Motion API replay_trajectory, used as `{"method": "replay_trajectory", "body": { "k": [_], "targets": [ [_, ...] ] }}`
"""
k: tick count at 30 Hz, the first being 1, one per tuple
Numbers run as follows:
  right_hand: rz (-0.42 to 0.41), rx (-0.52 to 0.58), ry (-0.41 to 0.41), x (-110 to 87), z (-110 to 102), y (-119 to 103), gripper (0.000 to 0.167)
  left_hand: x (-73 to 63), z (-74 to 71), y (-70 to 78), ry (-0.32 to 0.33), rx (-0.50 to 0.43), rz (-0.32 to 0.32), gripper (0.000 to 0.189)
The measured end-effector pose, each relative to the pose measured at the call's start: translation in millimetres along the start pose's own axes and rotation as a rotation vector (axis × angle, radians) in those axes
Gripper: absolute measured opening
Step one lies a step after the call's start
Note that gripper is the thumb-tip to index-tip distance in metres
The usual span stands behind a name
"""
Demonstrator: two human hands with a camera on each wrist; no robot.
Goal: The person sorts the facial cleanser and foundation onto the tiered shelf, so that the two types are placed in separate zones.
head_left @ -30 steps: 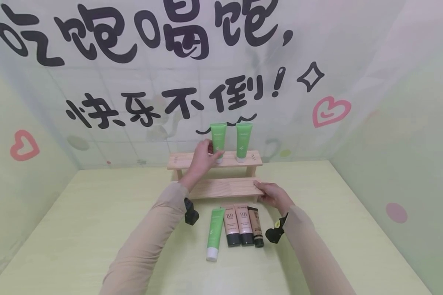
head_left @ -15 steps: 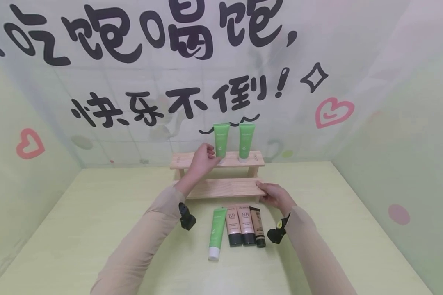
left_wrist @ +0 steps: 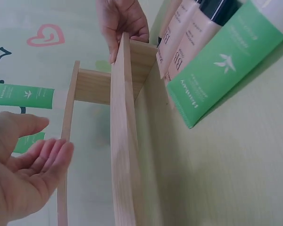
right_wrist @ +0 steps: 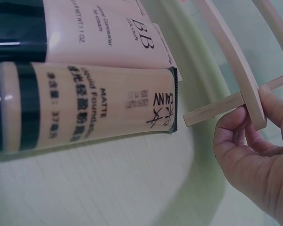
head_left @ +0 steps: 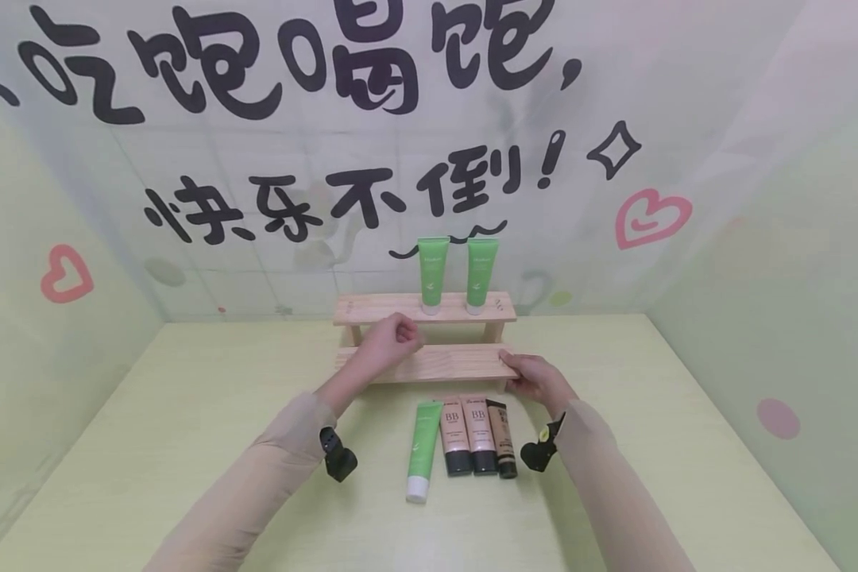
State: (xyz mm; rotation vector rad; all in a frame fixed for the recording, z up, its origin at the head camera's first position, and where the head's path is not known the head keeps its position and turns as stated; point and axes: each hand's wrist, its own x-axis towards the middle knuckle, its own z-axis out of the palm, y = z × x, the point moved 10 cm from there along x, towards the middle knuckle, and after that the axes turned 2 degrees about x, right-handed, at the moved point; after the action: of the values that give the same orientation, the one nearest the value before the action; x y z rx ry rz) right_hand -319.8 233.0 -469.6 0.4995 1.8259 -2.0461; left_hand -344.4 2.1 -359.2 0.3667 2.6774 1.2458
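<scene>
A two-tier wooden display rack [head_left: 436, 364] stands toward the back of the table. My right hand [head_left: 541, 380] grips the right end of its lower board, thumb on top and fingers beneath, as the right wrist view confirms. Two green tubes, a left one [head_left: 432, 274] and a right one [head_left: 481, 274], stand upright on their white caps on the upper board. My left hand [head_left: 389, 343] hovers over the lower board, holding nothing, its fingers loosely bent. In the left wrist view that hand [left_wrist: 26, 165] partly covers one green tube.
In front of the rack, a green tube [head_left: 423, 449] lies beside two pink BB cream tubes, one [head_left: 455, 433] left of the other [head_left: 480, 433], and a tan liquid foundation tube [right_wrist: 99, 106]. Printed walls [head_left: 772, 262] enclose the table on three sides.
My left hand has let go of the left green tube and drawn back down and to the left, leaving it standing. My right hand keeps its grip on the rack.
</scene>
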Motion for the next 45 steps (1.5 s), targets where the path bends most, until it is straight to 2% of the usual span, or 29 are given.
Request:
{"method": "replay_trajectory", "body": {
  "k": [4,8,12,15,18,24,28,36,42,45],
  "targets": [
    [-0.003,0.008,-0.008,-0.2,1.5,-0.5,0.049,-11.2,13.6,-7.1,-0.094,0.045,-0.001,0.030],
    [0.002,0.015,0.002,-0.2,0.8,-0.1,0.049,-26.3,29.6,-19.4,-0.187,0.087,-0.037,0.030],
    [0.004,0.004,0.011,0.2,-0.2,-0.1,0.049,-42.5,42.1,-29.2,-0.243,0.151,-0.041,0.036],
    [0.002,-0.015,0.006,0.2,0.4,-0.5,0.050,-51.8,47.6,-32.2,-0.250,0.205,-0.014,0.042],
    [0.004,-0.024,0.006,-0.4,0.8,-0.6,0.050,-59.3,54.4,-36.4,-0.277,0.228,-0.012,0.048],
    [0.010,-0.008,0.002,-1.4,1.5,-0.8,0.051,-71.7,74.3,-50.6,-0.385,0.225,-0.052,0.064],
    [0.013,-0.014,0.004,-1.9,1.5,-0.7,0.051,-74.7,79.1,-52.7,-0.386,0.199,-0.058,0.073],
    [0.035,-0.002,0.013,-2.0,0.0,1.8,0.051,-76.9,89.1,-56.0,-0.371,0.115,-0.126,0.074],
    [0.031,-0.002,0.010,-2.9,0.4,1.0,0.052,-77.1,101.5,-54.9,-0.371,0.077,-0.138,0.040],
    [0.028,0.001,0.005,-3.0,1.5,0.8,0.053,-77.6,106.2,-54.2,-0.383,0.060,-0.147,0.030]
  ]
}}
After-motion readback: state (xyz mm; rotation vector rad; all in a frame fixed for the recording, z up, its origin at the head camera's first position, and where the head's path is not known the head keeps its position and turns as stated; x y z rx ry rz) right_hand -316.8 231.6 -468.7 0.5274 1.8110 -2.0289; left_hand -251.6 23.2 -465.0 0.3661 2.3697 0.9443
